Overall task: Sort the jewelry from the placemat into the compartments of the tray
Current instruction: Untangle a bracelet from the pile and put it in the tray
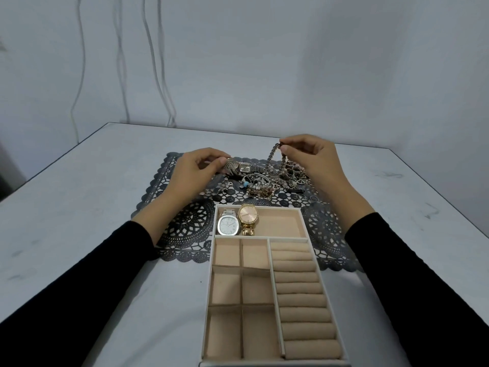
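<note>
a chain [272,154] is held pinched by the right hand [312,160] above the jewelry heap [264,185] on the placemat [190,223] (its tangle hard to tell apart), a fan-shaped piece [230,166] pinched by the left hand [194,169].

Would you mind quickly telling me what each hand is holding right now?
Left hand: pinches the end of the small square-faced watch on the placemat.
Right hand: pinches a chain raised above the jewelry pile.
</note>
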### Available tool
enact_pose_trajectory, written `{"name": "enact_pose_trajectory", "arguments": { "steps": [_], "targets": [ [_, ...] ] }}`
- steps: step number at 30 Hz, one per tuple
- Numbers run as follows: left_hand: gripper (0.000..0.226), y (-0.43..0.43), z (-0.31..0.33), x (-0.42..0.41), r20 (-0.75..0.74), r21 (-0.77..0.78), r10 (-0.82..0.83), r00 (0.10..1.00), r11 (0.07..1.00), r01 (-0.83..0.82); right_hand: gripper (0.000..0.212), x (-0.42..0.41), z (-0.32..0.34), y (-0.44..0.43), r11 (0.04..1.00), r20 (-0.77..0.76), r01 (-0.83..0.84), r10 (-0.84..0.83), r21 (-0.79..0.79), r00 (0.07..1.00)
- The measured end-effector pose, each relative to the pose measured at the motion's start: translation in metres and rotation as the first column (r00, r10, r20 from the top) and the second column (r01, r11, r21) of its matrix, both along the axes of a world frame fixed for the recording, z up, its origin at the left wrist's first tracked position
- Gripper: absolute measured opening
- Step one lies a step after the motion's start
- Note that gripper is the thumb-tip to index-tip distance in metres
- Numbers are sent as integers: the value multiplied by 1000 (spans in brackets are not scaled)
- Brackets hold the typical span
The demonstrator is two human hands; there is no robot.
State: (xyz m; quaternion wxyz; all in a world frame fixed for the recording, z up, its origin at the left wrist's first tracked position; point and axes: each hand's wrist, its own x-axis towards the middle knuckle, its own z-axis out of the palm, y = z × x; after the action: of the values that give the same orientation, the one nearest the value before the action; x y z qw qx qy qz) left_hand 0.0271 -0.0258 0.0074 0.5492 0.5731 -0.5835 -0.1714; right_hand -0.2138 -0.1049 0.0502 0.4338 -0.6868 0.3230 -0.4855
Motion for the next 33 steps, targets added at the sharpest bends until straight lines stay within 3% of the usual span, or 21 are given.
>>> {"name": "enact_pose_trajectory", "arguments": {
  "steps": [22,33],
  "targets": [
    [12,90,22,-14,-110,-105,-27,994,994,16,18,-5,18,88,960,208,-270,279,-71,937],
    [12,107,16,-19,-81,-90,-64,995,994,56,21,-16,-1,108,923,137,-386,383,-5,914]
  ]
}}
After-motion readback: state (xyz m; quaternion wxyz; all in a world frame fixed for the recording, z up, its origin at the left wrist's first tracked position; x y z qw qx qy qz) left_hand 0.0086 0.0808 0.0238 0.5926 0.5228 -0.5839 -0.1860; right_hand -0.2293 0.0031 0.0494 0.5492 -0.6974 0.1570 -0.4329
